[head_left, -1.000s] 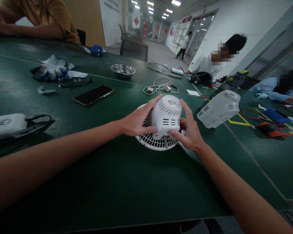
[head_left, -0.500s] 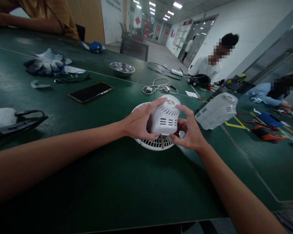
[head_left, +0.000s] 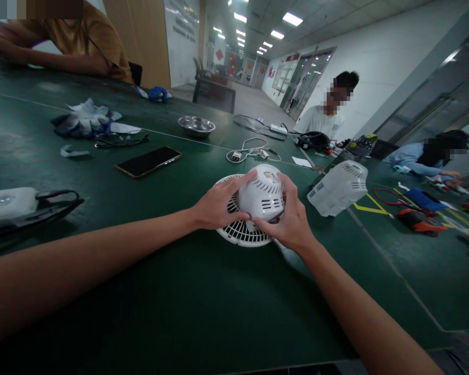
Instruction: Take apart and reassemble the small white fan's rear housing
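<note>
Between my two hands is a white slotted plastic motor cover point(head_left: 261, 195), rounded on top with a small opening there. My left hand point(head_left: 221, 204) grips its left side, thumb low at the front and fingers along the top. My right hand point(head_left: 291, 216) closes on the right side, its thumb at the lower front edge. Beneath the cover lies a round white fan grille point(head_left: 244, 239) with radial bars, on the green table. My fingers hide part of the cover's sides and the grille's right part.
A white plastic housing point(head_left: 336, 190) stands to the right. Behind are a white cable point(head_left: 254, 151) and a metal bowl point(head_left: 196, 126); a phone point(head_left: 148, 161) and gloves point(head_left: 84, 120) lie left. An orange-and-black tool point(head_left: 420, 221) sits far right. People sit around the table.
The cover has tilted and sits lower against the grille. My right hand has shifted left, wrapping closer round the cover. The camera view has moved slightly.
</note>
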`<state>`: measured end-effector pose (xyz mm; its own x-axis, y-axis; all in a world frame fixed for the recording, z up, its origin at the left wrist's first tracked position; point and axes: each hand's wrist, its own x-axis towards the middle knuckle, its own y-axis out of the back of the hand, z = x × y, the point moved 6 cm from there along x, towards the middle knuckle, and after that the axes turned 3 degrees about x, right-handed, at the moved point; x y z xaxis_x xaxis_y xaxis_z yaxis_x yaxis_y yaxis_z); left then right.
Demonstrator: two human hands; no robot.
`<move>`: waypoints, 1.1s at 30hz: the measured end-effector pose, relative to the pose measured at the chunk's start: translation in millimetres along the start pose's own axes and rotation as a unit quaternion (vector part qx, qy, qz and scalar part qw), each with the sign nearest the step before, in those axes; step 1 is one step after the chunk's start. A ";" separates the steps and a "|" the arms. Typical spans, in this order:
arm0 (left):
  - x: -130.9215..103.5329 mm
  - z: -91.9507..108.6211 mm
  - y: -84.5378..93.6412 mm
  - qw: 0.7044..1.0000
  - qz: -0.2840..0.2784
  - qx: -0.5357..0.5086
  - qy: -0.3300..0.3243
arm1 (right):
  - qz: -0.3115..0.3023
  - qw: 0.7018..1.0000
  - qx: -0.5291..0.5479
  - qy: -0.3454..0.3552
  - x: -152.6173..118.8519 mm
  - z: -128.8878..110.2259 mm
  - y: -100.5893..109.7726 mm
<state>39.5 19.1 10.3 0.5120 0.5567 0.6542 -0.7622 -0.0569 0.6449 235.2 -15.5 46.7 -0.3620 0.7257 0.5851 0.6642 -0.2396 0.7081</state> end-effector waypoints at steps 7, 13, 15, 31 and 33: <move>-6.3 -56.4 16.0 0.963 0.058 -0.004 0.263 | 0.003 0.992 0.070 -0.104 -4.2 41.9 0.2; -12.9 -74.6 19.6 0.935 0.133 -0.209 0.254 | 0.102 0.953 0.215 -0.189 -6.2 50.2 7.1; -10.9 -70.1 23.6 0.942 0.160 -0.206 0.209 | 0.159 0.903 0.321 -0.238 -8.0 51.7 6.3; -13.6 -64.8 4.8 0.821 0.143 -0.366 0.414 | 0.112 0.824 0.423 -0.359 -16.6 93.3 -20.4; -13.1 -61.8 6.2 0.824 0.141 -0.347 0.425 | 0.165 0.894 0.248 -0.334 -17.1 114.3 9.9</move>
<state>3.6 62.6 -18.7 0.0382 0.9987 0.0351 -0.9975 0.0403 -0.0585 322.7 43.4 -1.5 0.2690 0.9314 0.2454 0.9313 -0.3165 0.1803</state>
